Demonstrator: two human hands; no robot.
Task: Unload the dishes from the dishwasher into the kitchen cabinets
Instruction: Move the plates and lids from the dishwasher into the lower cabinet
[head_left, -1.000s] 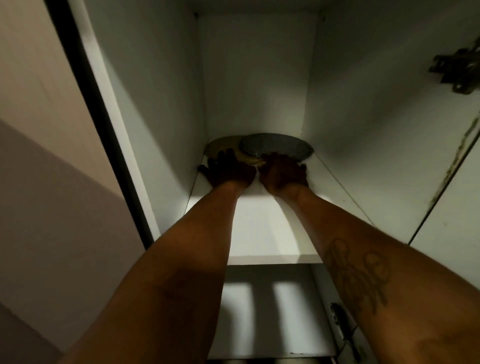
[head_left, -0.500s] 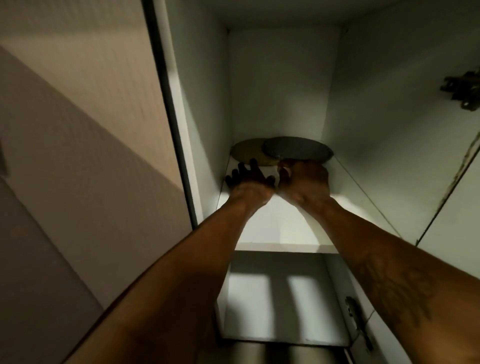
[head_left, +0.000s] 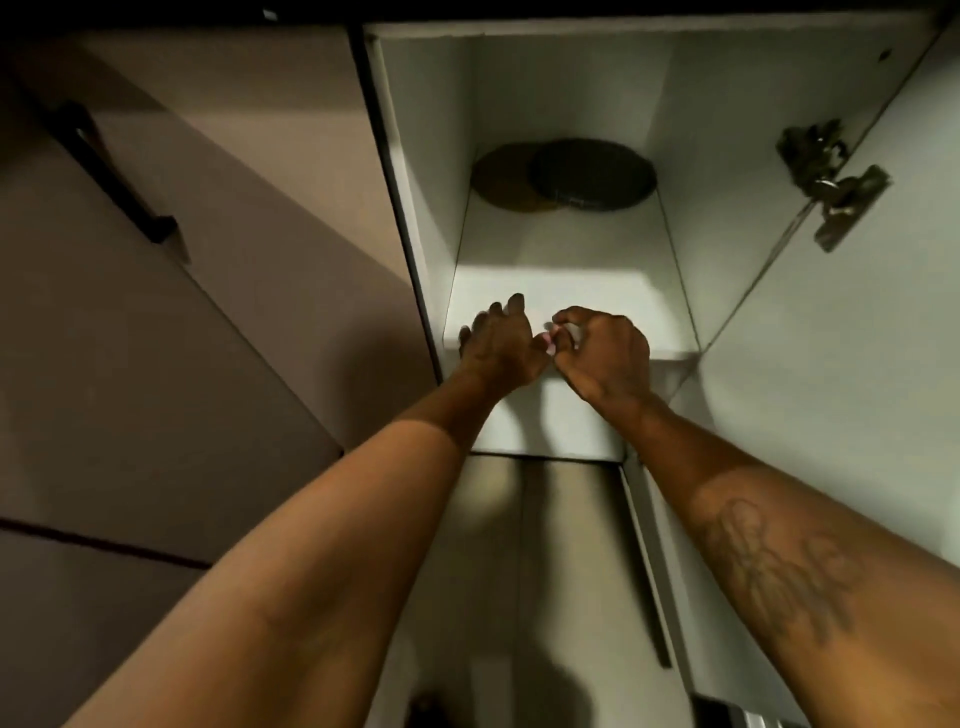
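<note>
Two plates lie at the back of the upper shelf (head_left: 561, 291) in the open white cabinet. A dark grey plate (head_left: 592, 174) overlaps a tan plate (head_left: 501, 179) to its left. My left hand (head_left: 496, 340) is raised at the shelf's front edge, fingers loosely spread, holding nothing. Beside it, my right hand (head_left: 602, 351) has its fingers loosely curled and also holds nothing. Both hands are well short of the plates.
The cabinet door (head_left: 841, 364) stands open on the right, with a metal hinge (head_left: 831, 182) near its top. A closed beige cabinet with a black handle (head_left: 111, 171) is to the left. A lower shelf (head_left: 545, 426) shows beneath my wrists.
Both hands have let go of the plates and pulled back from the rear of the shelf to its front edge. The plates stay at the back.
</note>
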